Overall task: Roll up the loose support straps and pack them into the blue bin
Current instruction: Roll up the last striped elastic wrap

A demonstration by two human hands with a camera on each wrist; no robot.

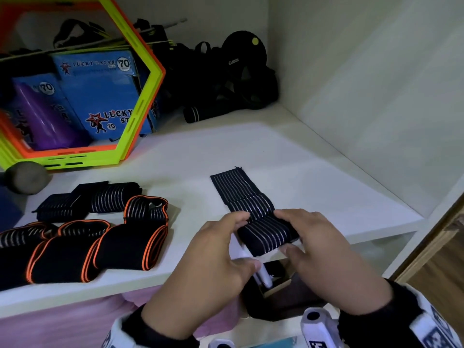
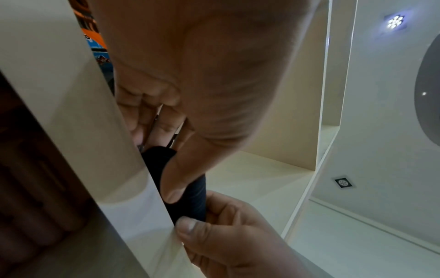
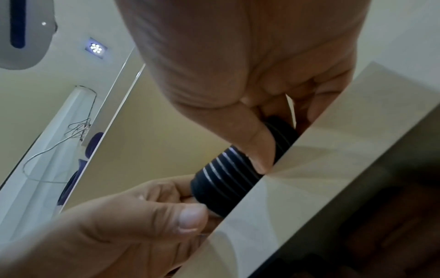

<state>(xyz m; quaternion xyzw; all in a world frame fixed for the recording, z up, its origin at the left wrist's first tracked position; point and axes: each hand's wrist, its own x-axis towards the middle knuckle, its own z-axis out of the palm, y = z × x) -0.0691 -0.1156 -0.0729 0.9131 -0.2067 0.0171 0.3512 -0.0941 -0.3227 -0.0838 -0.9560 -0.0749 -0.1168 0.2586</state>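
Note:
A black support strap with thin white stripes lies on the white shelf [image 1: 326, 187] near its front edge. Its near end is wound into a roll [image 1: 266, 234], and the flat tail [image 1: 233, 189] runs away from me. My left hand [image 1: 247, 239] grips the roll's left end, fingers over the top and thumb below. My right hand [image 1: 283, 232] grips the right end the same way. The left wrist view shows my left hand [image 2: 158, 165] pinching the dark roll [image 2: 190, 199] at the shelf edge. The right wrist view shows my right hand [image 3: 282, 134] holding the striped roll [image 3: 226, 180].
Loose straps lie on the left: orange-edged black ones [image 1: 100, 244] and striped black ones [image 1: 88, 199]. Behind stand green and orange hexagon frames [image 1: 140, 114], blue boxes [image 1: 100, 89], a grey ball [image 1: 26, 178] and black gear [image 1: 233, 79]. A blue surface [image 1: 8, 207] shows at the far left. A cabinet wall [image 1: 376, 96] closes the right.

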